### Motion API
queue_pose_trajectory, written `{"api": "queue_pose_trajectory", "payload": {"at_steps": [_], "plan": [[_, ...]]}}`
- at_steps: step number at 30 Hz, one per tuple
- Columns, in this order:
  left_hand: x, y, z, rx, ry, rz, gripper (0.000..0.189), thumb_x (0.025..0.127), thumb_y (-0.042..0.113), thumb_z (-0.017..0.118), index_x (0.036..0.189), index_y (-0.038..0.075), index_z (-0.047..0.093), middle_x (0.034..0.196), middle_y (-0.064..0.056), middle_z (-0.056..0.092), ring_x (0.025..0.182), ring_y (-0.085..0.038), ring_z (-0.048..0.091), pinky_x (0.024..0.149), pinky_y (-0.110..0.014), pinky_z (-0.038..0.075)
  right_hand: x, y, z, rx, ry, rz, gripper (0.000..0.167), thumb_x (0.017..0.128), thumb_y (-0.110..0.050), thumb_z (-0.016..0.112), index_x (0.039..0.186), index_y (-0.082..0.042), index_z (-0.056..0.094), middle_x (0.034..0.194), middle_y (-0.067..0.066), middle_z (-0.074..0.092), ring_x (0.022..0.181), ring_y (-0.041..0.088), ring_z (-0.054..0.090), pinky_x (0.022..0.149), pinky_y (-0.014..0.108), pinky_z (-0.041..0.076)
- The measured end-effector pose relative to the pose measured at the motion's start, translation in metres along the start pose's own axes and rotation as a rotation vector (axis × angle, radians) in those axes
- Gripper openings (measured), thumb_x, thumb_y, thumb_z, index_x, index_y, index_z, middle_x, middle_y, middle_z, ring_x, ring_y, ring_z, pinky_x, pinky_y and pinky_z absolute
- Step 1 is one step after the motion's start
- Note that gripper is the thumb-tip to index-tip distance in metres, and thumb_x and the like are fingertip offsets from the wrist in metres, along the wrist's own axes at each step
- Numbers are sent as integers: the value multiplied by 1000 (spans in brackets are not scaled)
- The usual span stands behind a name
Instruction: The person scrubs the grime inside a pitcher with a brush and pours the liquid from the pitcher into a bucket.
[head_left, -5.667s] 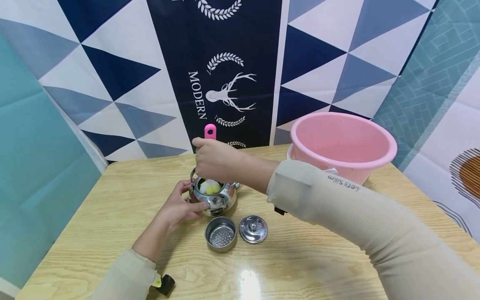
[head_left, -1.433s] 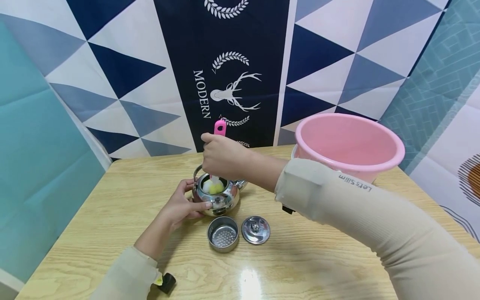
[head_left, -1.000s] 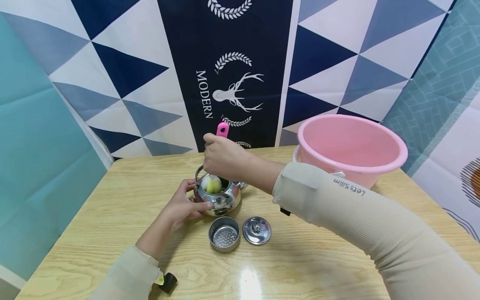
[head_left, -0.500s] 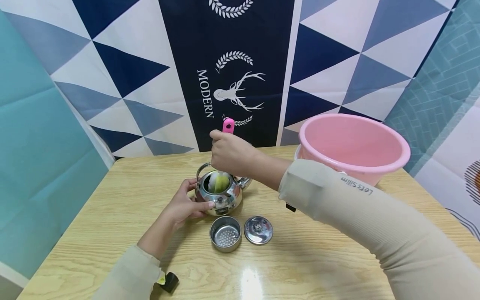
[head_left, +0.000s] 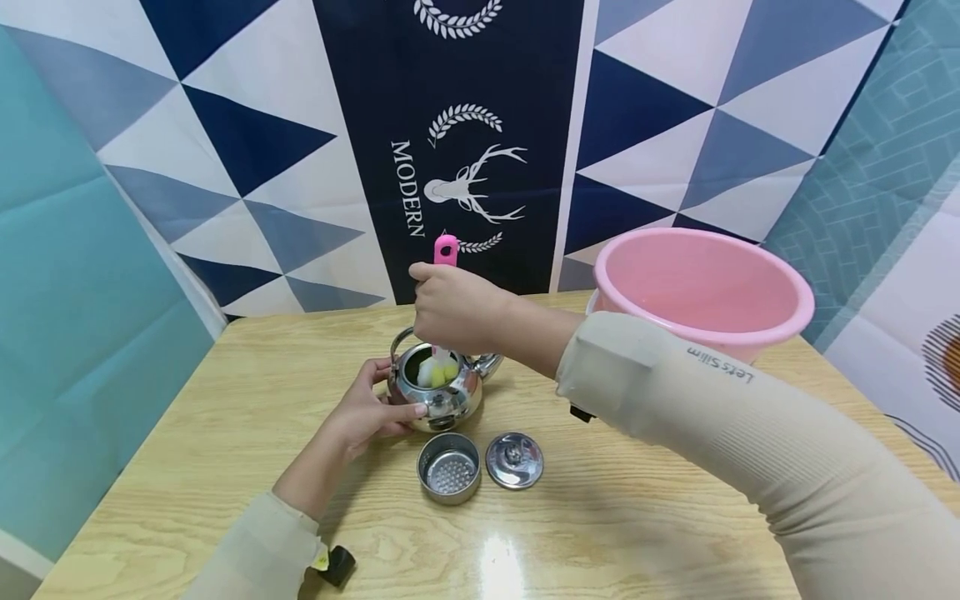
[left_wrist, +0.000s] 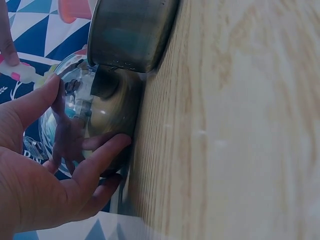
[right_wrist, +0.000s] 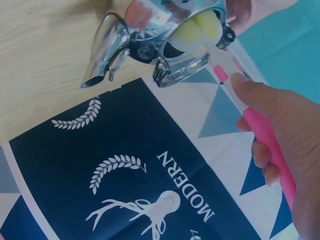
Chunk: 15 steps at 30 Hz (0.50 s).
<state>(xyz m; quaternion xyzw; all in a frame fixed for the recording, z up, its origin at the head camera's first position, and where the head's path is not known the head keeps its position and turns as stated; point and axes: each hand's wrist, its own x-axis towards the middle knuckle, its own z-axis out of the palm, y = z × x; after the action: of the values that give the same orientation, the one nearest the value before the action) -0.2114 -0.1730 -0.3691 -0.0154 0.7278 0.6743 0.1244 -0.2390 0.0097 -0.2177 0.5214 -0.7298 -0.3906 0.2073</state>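
In the head view, a polished steel teapot [head_left: 447, 406] stands uncovered on the wooden table, its loop handle raised on the far side. My left hand [head_left: 367, 405] holds the teapot's left side, thumb on the near wall and fingers round the belly, as the left wrist view confirms. A pink-and-white sponge brush [right_wrist: 265, 130] is gripped by my right hand [head_left: 459, 310] above the opening. Its yellow and white sponge head [right_wrist: 202, 30] sits inside the teapot's mouth. How deep the sponge reaches is hidden.
A steel strainer basket [head_left: 448, 471] with a perforated base stands close in front of the teapot. To its right lies the round steel lid [head_left: 514, 460]. A pink bucket [head_left: 705, 287] stands at the back right, before a patterned cloth backdrop [head_left: 457, 100].
The right hand has moved the sponge brush about within the teapot's mouth, lately slightly left. The left hand keeps its hold; strainer basket and lid stay put.
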Motion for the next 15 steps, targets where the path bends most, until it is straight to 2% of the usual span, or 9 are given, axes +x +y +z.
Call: {"api": "queue_pose_trajectory", "payload": {"at_steps": [6, 15], "plan": [[-1, -1, -1, 10, 1, -6, 85, 79, -2, 79, 144, 10, 26, 150, -14, 20, 110, -32, 54, 70, -39, 59, 3, -2, -3, 26, -20, 0, 11, 90, -27, 68, 91, -19, 75, 84, -6, 71, 75, 16, 54, 88, 37, 31], [-1, 1, 0, 7, -14, -7, 85, 79, -2, 78, 144, 9, 25, 150, -15, 19, 112, -33, 53, 73, -39, 59, 7, -7, 0, 13, -3, 47, 10, 91, -22, 65, 91, -20, 74, 82, -6, 70, 75, 16, 53, 88, 37, 31]]}}
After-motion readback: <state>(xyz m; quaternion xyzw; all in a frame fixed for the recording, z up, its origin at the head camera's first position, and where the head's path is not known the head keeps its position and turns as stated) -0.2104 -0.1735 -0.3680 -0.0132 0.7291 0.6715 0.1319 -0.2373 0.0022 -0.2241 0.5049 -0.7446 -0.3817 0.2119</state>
